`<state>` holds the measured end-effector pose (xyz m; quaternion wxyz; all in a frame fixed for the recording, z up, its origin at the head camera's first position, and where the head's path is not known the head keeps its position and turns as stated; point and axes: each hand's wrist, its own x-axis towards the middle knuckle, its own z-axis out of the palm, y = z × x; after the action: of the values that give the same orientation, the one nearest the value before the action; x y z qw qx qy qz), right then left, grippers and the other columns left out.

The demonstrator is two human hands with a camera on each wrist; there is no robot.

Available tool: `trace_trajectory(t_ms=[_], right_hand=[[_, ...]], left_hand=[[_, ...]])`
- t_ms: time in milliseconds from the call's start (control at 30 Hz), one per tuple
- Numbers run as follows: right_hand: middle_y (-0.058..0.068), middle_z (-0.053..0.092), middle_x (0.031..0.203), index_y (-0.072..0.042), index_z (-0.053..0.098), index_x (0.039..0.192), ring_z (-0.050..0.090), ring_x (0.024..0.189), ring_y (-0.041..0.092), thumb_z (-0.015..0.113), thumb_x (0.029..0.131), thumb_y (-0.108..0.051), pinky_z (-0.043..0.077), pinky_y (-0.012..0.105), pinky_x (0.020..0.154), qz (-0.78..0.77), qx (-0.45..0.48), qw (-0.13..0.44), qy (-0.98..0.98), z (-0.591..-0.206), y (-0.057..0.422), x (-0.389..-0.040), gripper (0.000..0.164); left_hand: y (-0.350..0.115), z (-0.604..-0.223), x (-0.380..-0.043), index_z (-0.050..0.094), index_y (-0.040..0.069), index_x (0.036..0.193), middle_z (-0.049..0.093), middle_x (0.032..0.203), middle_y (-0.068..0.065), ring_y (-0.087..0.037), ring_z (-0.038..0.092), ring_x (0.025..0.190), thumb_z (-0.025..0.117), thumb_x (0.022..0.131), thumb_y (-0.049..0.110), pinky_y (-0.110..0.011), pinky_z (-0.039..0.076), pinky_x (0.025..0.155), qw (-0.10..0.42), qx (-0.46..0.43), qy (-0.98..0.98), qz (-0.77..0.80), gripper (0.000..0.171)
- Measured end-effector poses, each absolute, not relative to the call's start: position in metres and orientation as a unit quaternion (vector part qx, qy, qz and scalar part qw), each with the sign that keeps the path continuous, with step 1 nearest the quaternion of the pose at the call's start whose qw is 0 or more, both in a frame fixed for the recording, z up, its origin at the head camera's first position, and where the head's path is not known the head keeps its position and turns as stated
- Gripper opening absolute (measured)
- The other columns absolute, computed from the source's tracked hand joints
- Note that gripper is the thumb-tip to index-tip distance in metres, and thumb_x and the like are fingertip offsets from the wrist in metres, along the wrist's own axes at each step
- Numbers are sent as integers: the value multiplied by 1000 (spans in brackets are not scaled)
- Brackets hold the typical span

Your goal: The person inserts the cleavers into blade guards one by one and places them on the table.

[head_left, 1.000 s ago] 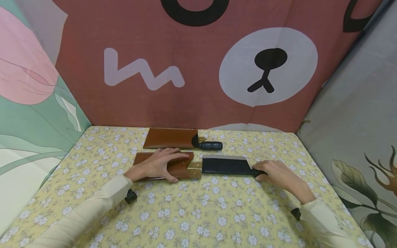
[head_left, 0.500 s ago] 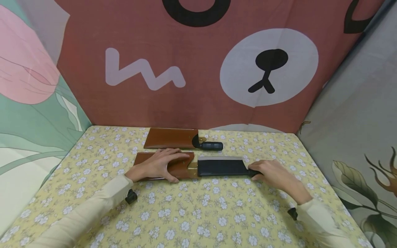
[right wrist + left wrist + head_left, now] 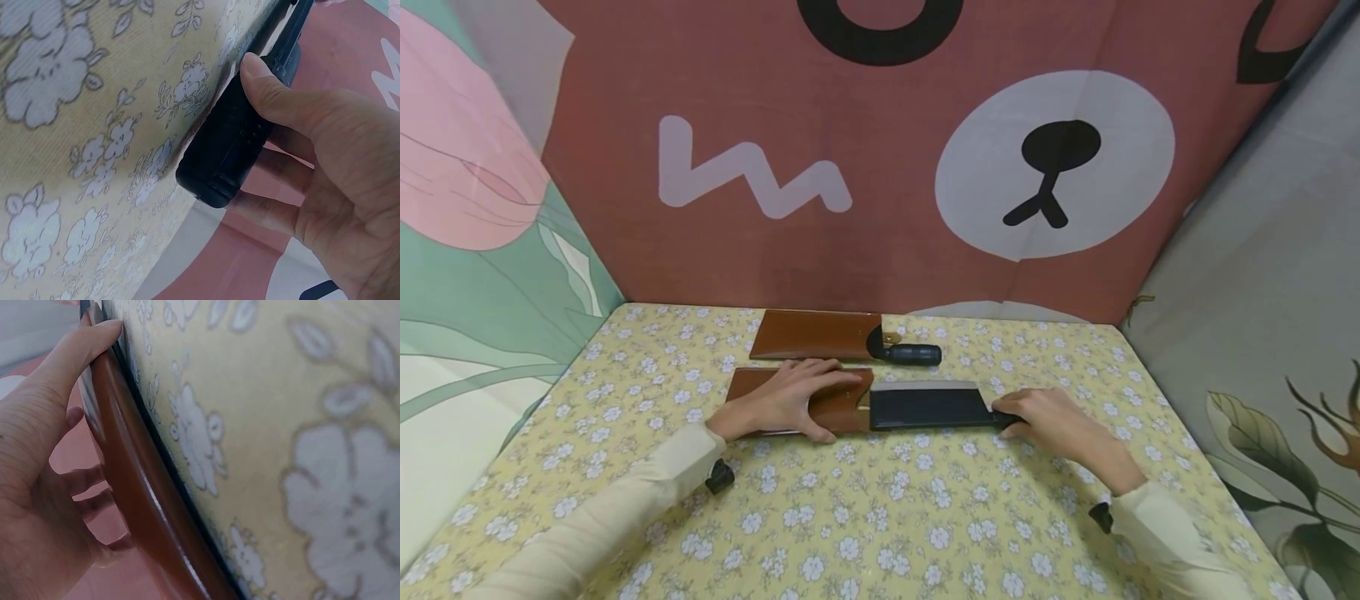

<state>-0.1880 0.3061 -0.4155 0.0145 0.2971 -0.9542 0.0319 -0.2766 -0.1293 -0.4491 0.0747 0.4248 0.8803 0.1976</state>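
Observation:
A cleaver [image 3: 925, 408] with a dark blade and a pale edge lies flat, its edge facing away from me. My right hand [image 3: 1054, 423] grips its black handle [image 3: 222, 144], thumb on one side and fingers on the other. Left of it lies a brown leather sheath [image 3: 838, 410], its mouth toward the blade. The blade's front end covers part of the sheath's tabs; whether it is inside the mouth I cannot tell. My left hand [image 3: 786, 400] holds the sheath across its width. Its thumb [image 3: 94, 339] presses the near edge, and the fingers reach over the top.
Behind the sheath lies a second brown sheath [image 3: 816, 333] with a black-handled cleaver [image 3: 913, 355] in it, handle pointing right. All rest on a yellow flowered tablecloth [image 3: 880, 517]. A red printed cloth [image 3: 760, 258] hangs along the table's back edge, with patterned cloths at both sides.
My right hand has slid the cleaver left, and its blade now covers much of the sheath's tabs. The left hand and its sheath have stayed in place.

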Motion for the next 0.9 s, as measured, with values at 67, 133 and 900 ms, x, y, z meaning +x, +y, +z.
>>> trace_trajectory(t_ms=[67, 133, 900], right_hand=[[13, 76, 121, -4, 76, 125, 76, 93, 25, 84, 89, -21, 62, 36, 72, 34, 297, 11, -954, -416, 305, -188, 41], [14, 75, 122, -4, 75, 126, 76, 95, 26, 83, 90, -21, 62, 37, 74, 34, 296, 9, -955, -417, 303, -189, 41], [12, 76, 116, -5, 75, 125, 72, 98, 30, 85, 87, -21, 56, 58, 79, 3, 326, 115, -939, -439, 301, -194, 42]], left_hand=[[-128, -449, -277, 43, 34, 162, 31, 170, -14, -42, 29, 156, 85, 79, 63, -75, 19, 119, 72, 426, 880, 196, 98], [-127, -450, -277, 42, 33, 162, 31, 170, -14, -42, 30, 156, 85, 79, 63, -74, 19, 119, 69, 427, 880, 194, 98], [-127, -451, -278, 40, 36, 163, 32, 170, -16, -45, 31, 154, 85, 78, 65, -76, 20, 117, 56, 426, 882, 192, 100]])
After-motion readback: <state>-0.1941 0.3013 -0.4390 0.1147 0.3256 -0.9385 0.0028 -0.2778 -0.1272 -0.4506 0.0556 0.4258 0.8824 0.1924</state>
